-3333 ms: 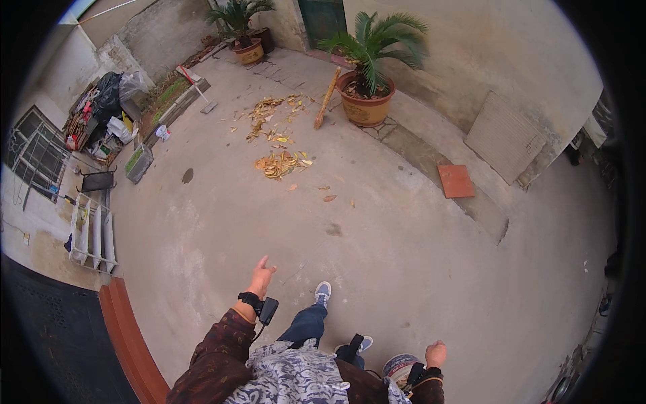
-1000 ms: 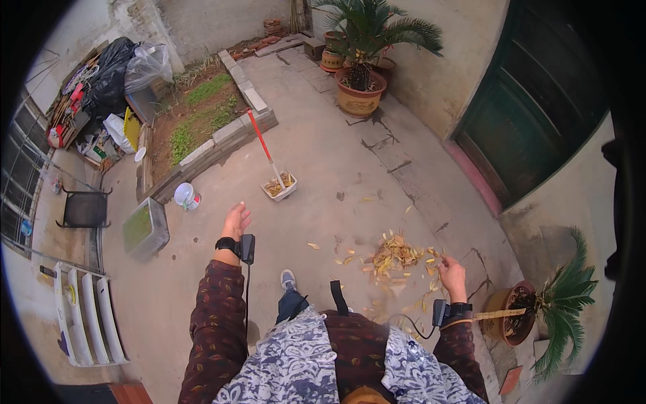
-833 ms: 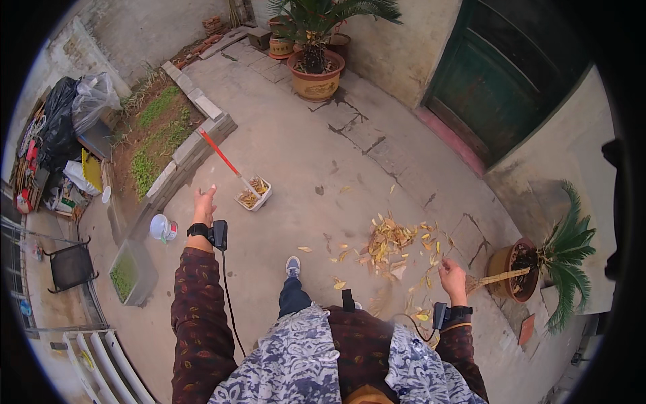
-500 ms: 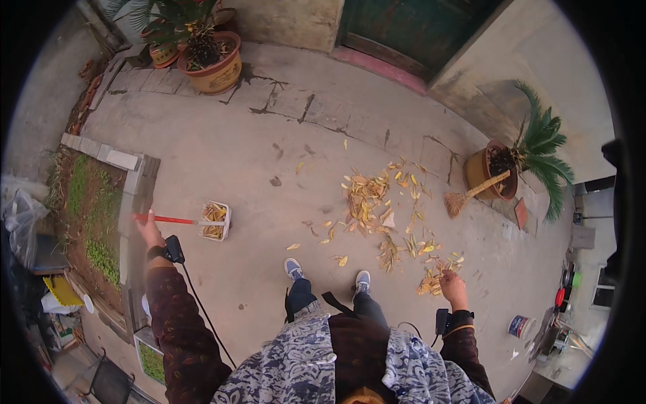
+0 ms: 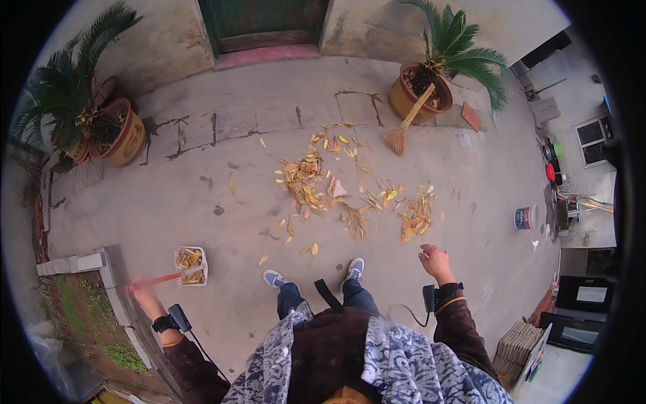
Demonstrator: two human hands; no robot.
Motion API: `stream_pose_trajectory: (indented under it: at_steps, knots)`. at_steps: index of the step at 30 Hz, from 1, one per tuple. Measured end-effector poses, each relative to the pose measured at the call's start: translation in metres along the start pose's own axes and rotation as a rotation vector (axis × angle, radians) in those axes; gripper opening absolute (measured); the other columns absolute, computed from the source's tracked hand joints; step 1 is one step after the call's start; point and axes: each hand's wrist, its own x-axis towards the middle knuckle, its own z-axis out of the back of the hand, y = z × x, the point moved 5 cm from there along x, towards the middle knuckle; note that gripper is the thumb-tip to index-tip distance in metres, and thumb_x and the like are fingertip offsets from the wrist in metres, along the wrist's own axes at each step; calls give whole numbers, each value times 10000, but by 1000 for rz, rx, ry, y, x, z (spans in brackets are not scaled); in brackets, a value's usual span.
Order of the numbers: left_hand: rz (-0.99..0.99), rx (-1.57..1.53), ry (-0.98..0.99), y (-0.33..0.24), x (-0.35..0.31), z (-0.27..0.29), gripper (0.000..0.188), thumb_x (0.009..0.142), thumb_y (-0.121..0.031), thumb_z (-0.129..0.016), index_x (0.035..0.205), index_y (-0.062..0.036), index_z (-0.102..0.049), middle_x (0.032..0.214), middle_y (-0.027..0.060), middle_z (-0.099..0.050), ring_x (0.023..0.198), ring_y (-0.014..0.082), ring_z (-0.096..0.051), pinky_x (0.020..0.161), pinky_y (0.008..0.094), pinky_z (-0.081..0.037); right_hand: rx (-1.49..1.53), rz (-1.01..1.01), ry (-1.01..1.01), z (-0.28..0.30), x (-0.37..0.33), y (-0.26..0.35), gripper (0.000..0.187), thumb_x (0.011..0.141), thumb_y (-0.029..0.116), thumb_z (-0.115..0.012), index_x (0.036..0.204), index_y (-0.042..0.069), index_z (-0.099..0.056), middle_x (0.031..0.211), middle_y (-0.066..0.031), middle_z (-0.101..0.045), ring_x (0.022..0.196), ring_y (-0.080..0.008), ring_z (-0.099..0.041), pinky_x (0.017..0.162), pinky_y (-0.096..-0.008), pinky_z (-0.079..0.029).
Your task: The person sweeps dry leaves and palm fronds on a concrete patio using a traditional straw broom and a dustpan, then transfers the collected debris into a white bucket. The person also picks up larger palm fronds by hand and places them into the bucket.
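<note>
At the left, my left hand (image 5: 142,293) is closed around the end of a red handle; motion blurs the fingers. That handle belongs to a white dustpan (image 5: 204,278) with dry yellow leaves in it, just right of the hand. My right hand (image 5: 437,263) hangs at the right with its fingers loosely apart and nothing visible in them. Just beyond it lies a small heap of dry leaves (image 5: 418,219). A larger leaf pile (image 5: 304,180) spreads over the concrete ahead of my feet. The straw broom (image 5: 396,140) leans against a potted palm, away from both hands.
A potted palm (image 5: 410,101) stands at the far right, another pot (image 5: 124,138) at the far left. Brick edging (image 5: 111,283) borders a planting bed at the left. A white bucket (image 5: 527,217) lies on its side at the right, and stacked cardboard (image 5: 517,350) is nearer.
The view has swung to the right. My right hand has come away from the small leaf heap toward me. My left hand still holds the dustpan, its handle now tilted differently.
</note>
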Motion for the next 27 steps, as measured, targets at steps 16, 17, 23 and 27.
stream_pose_trajectory:
  at_steps: [16,17,23,27]
  knots:
    - [-271,-117,546,-311,-371,-165,126,759,97,-502,724,-20,-532,835,118,-632,967,247,-602,756,288,-486,202,258,-105,56,128,-151,259,775,235,-576,1013,137,-607,871,-115,-650,857,-292,-610,883,-478,-370]
    - [-281,-146,593,-319,-381,-179,130,756,101,-502,721,-21,-531,835,120,-631,972,257,-600,776,301,-485,201,264,-111,59,140,-153,253,775,232,-573,1004,133,-610,858,-116,-650,844,-291,-612,861,-466,-387]
    - [-309,-244,796,-336,-411,-278,158,754,120,-485,742,-37,-500,828,103,-612,1009,281,-577,889,372,-440,236,191,27,42,202,-157,257,780,241,-570,995,108,-615,820,-120,-650,810,-296,-617,754,-412,-468]
    - [-372,-259,981,-332,-423,-373,171,764,120,-474,758,-50,-482,831,97,-607,1018,274,-570,920,382,-413,265,189,206,-2,238,-139,289,795,276,-566,1025,107,-612,859,-121,-649,835,-297,-615,770,-395,-477]
